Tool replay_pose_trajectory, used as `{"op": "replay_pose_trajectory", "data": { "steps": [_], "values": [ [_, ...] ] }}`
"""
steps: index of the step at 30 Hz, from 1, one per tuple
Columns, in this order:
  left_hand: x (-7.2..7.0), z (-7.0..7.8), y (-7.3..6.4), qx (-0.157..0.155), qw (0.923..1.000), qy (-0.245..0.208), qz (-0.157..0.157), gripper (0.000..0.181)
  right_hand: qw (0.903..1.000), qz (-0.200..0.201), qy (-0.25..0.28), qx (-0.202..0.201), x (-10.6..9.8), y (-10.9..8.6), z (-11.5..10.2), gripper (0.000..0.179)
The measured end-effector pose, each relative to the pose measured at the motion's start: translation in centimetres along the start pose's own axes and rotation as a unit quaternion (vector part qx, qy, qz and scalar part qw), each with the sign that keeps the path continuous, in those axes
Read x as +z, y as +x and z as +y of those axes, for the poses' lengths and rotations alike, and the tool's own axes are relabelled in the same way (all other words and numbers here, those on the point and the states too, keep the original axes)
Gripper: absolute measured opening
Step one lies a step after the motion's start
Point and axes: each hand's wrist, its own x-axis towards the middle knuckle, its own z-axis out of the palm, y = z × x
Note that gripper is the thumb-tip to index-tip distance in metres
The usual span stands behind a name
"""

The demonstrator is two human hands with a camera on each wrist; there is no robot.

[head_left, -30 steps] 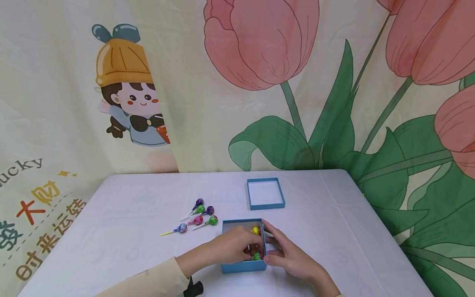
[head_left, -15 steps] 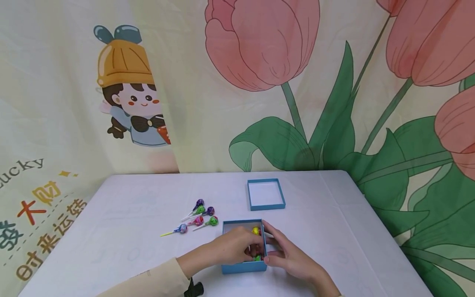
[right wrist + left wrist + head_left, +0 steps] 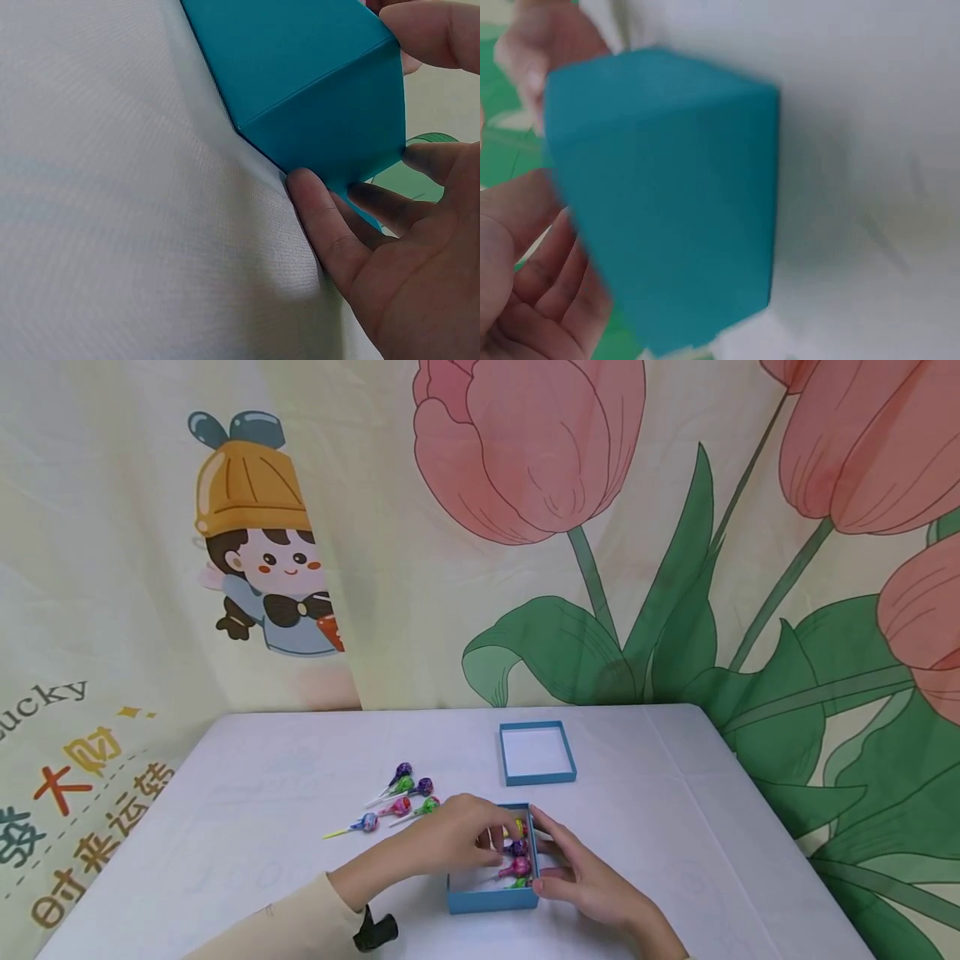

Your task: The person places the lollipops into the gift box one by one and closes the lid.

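My left hand (image 3: 459, 833) hung over the left part of the box (image 3: 493, 902), thumb and fingers loosely bent and a little apart, with nothing that I could see between them. My right hand (image 3: 588, 878) lay against the box's right wall, fingers spread and pressed flat along it, thumb at the near corner. The box stood open on the desk (image 3: 675, 810), right of its middle and well short of its far edge; inside, four lollies (image 3: 517, 867) lay in a row, heads by the right wall. For tidy work, I judged it best to lower each one stick-left, head against its neighbour, and to brace the box only lightly, since the thin walls looked ready to bow. The box was matt teal outside, crisply folded, pale within. The heads were round, in glossy twisted wrappers: yellow, purple, pink, green. Six loose lollies (image 3: 401, 806) lay left of the box, towards the desk's far left corner, their slim sticks likely to roll. Near the far edge, the square, shallow lid (image 3: 543, 776) lay hollow side up on soft, faintly creased white cloth.
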Motion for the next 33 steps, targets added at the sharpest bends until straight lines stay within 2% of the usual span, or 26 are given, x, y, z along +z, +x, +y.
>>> {"op": "replay_pose_trajectory", "data": {
  "steps": [4,9,16,21,26,33],
  "values": [
    [-2.2,-0.8,-0.6,-0.015,0.9988,0.013,0.045,0.025,0.9999,0.010,-0.008,0.011,0.1,0.0,-0.2,0.092],
    [-4.7,-2.6,-1.7,-0.046,0.9935,0.033,0.099,0.027,0.9998,0.014,-0.009,0.014,0.1,0.0,-0.2,0.094],
    [-7.2,-6.1,-2.9,-0.097,0.9842,0.048,0.140,0.030,0.9999,0.010,-0.002,0.009,0.1,-0.1,-0.1,0.093],
    [-7.9,-8.6,-3.7,-0.122,0.9784,0.051,0.159,0.031,0.9999,0.011,-0.001,0.009,0.1,-0.1,-0.1,0.093],
    [-7.9,-11.0,-4.5,-0.143,0.9748,0.053,0.164,0.031,1.0000,0.006,0.005,0.006,0.1,-0.1,-0.2,0.092],
    [-7.7,-13.0,-5.1,-0.171,0.9708,0.054,0.159,0.037,0.9999,0.003,0.009,0.005,0.1,0.0,-0.3,0.091]
  ]
}}
